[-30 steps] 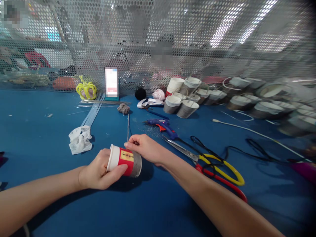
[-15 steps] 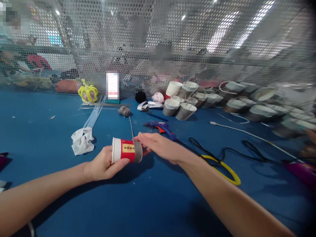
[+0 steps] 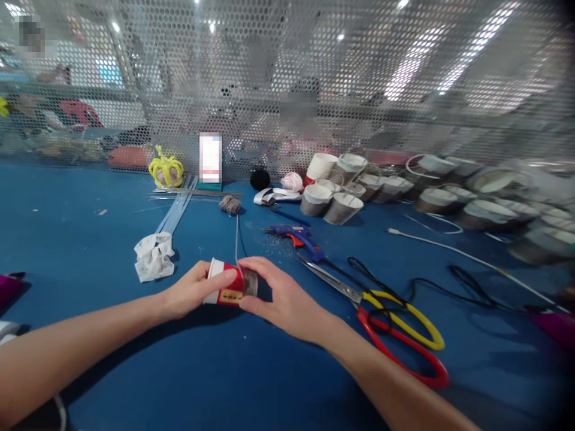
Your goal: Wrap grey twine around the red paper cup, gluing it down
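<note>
A red and white paper cup (image 3: 234, 278) lies on its side between my hands, its base end wrapped in grey yarn. My left hand (image 3: 191, 290) grips it near the white rim, thumb across the top. At the wrapped end, my right hand (image 3: 274, 293) has its fingers over the far side and its thumb on the near side, closed around the cup. A grey yarn strand (image 3: 236, 242) runs from the cup up to a small grey yarn ball (image 3: 230, 205) on the blue table.
Scissors (image 3: 354, 293) with red and yellow handles lie beside my right forearm. Behind them is a blue glue gun (image 3: 296, 235). Several grey-wrapped cups (image 3: 344, 208) stand at the back right. Crumpled white material (image 3: 154, 257) lies left, and a phone (image 3: 210, 158) leans near the mesh partition (image 3: 251, 72).
The cup has rolled, so its yellow label faces lower. My right hand has shifted from flat over the end to gripping it, and the scissors are now more fully visible.
</note>
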### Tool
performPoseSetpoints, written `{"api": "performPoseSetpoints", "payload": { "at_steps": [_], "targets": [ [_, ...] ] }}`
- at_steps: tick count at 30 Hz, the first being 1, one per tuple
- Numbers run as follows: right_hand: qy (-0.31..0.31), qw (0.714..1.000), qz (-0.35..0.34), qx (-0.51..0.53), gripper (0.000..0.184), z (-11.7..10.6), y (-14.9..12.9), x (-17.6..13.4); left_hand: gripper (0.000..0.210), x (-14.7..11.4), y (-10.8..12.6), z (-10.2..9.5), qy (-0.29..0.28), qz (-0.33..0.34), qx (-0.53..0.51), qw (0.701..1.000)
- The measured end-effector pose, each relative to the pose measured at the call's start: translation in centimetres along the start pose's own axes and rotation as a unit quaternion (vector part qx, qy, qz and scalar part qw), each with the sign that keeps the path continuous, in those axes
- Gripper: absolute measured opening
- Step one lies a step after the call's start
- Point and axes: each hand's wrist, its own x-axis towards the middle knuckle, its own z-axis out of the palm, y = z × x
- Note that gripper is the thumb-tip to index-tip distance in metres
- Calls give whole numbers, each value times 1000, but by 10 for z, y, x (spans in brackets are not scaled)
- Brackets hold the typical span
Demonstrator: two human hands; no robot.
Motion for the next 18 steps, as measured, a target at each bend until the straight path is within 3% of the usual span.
{"api": "performPoseSetpoints", "payload": {
  "at_steps": [4, 8, 12, 15, 18],
  "targets": [
    [-35, 996, -78, -3, 47, 0, -2, -2, 26, -3, 3, 3, -7, 14, 48, 999],
    [-37, 994, -101, 14, 44, 2, -3, -2, 26, -3, 4, 7, 30, -7, 63, 998],
    [-6, 994, -103, 37, 41, 6, -5, -1, 25, -3, 2, 7, 17, -7, 82, 996],
    [45, 997, -52, 29, 35, 1, -5, 1, 25, -2, 2, 5, 19, 5, 107, 994],
    [164, 983, 79, -34, 33, -19, 4, 4, 21, -2, 2, 4, 18, 12, 104, 994]
  ]
}}
